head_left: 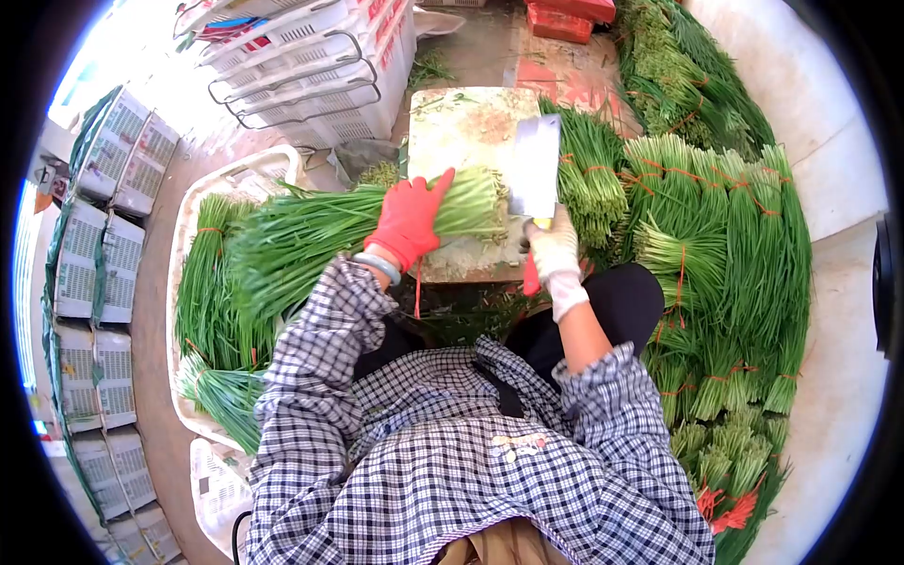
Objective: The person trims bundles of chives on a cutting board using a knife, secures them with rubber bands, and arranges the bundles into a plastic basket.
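A bundle of long green chives (311,231) lies across the cutting board (461,118), its pale stem ends pointing right. My left hand (410,221), in a red glove, presses on the bundle near those ends, with the index finger stretched out along it. In a white glove, my right hand (554,247) is wrapped round the handle of a cleaver (535,165). The broad blade stands at the board's right edge, just beside the cut stem ends. Whether the blade touches the stems I cannot tell.
Left of the board, a white crate (179,282) holds more tied chives (212,273). Stacked white crates (320,80) rise at the back left. Many tied bundles (725,217) are piled along the right. Red blocks (560,24) lie at the back, and orange ties (734,513) at the lower right.
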{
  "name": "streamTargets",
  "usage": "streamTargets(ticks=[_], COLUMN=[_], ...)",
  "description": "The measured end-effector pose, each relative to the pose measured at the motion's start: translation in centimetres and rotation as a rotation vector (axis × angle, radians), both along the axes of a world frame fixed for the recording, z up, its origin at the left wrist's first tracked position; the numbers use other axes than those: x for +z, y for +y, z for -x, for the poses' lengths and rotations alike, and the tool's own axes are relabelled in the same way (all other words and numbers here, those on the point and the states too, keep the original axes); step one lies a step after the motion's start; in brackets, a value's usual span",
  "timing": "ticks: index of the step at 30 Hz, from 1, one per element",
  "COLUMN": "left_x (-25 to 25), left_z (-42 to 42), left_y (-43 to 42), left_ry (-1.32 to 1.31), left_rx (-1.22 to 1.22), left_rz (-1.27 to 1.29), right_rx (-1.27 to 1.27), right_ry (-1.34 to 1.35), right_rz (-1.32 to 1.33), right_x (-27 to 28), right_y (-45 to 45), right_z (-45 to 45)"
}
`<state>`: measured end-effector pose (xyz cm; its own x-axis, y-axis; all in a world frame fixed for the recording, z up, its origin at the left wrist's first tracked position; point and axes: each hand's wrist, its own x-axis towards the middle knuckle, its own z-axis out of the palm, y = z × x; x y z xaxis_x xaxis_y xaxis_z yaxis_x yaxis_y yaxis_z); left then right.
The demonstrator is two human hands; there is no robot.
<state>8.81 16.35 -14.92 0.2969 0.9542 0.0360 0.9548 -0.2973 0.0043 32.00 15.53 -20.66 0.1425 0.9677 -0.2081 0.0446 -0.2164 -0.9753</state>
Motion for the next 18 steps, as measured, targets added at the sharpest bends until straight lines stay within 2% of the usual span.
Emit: streamTargets(ticks=[2, 4, 6, 8, 11, 14, 16, 18], left_x=[-3.2, -2.9, -3.1, -2.7, -3.1, -2.4, -1.5, -2.5], left_z=[-0.5, -0.6, -0.3, -0.7, -2.3, -3.9, -4.5, -4.3], left_y=[0.5, 0.7, 0.7, 0.9, 2.3, 3.6, 3.8, 3.8], left_ry=[0.056, 0.065, -0.012, -0.009, -0.017, -0.002, 0.066, 0.071], left_rx=[0.075, 0.103, -0.013, -0.048, -0.086, -0.105, -0.008, -0.023], left_rz=[0.026, 0.13, 0.015, -0.015, 0.006, 0.06, 0.339, 0.294], right_rx=[-0.074, 0.003, 0.003, 0.068, 0.169, 0.273, 0.268, 0.269], right_ry=[-0.326, -0.178, -0.265, -0.619, -0.838, -0.85, -0.853, -0.856], right_rz=[-0.259, -0.059, -0.149, -0.208, -0.265, -0.052, -0.055, -0.06], right_x=[-0.5, 3.0, 0.5, 0.0, 2.0, 5.1, 4.7, 4.2], right_y=[-2.2, -5.4, -7.4, -9.1, -9.7, -9.0, -8.8, -8.6], right_z=[-1.5, -2.1, -2.3, -1.7, 0.2, 1.7, 2.4, 2.8])
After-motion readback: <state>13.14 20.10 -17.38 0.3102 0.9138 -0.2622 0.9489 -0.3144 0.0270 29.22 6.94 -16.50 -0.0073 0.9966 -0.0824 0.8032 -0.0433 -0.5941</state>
